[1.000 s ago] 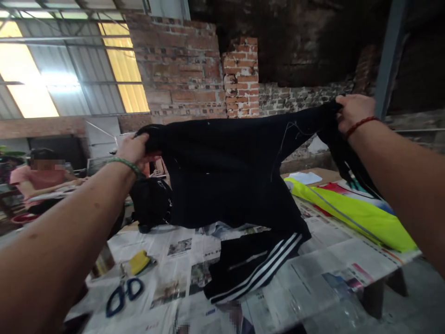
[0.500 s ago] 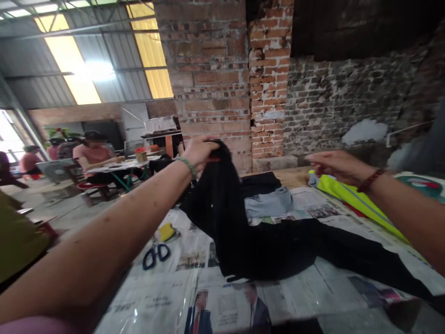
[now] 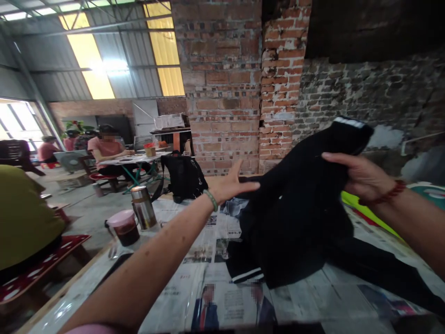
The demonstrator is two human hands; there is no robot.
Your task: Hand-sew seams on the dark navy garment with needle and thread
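A black garment (image 3: 299, 222) with white stripes at its edges is partly lifted off the newspaper-covered table (image 3: 167, 287). My right hand (image 3: 368, 178) grips it near a raised, white-striped end, thumb on the near side and the other fingers hidden behind the cloth. One long dark part trails across the table to the right. At the garment's left edge, my left hand (image 3: 234, 185) has its thumb and fingers spread, with nothing held. Whether the thumb tip touches the cloth I cannot tell. A grey-blue cloth (image 3: 232, 208) lies behind, mostly covered.
On the table's left stand a pink-lidded cup (image 3: 125, 227) and a steel flask (image 3: 143, 208). A black bag (image 3: 184, 178) sits at the back. Yellow-green cloth (image 3: 358, 204) lies right. A person in a yellow-green top (image 3: 28, 213) is close at left; others sit farther off.
My left hand has let go of the garment and opened. My right hand, empty before, now holds it and has raised an end at right. The view has shifted left.
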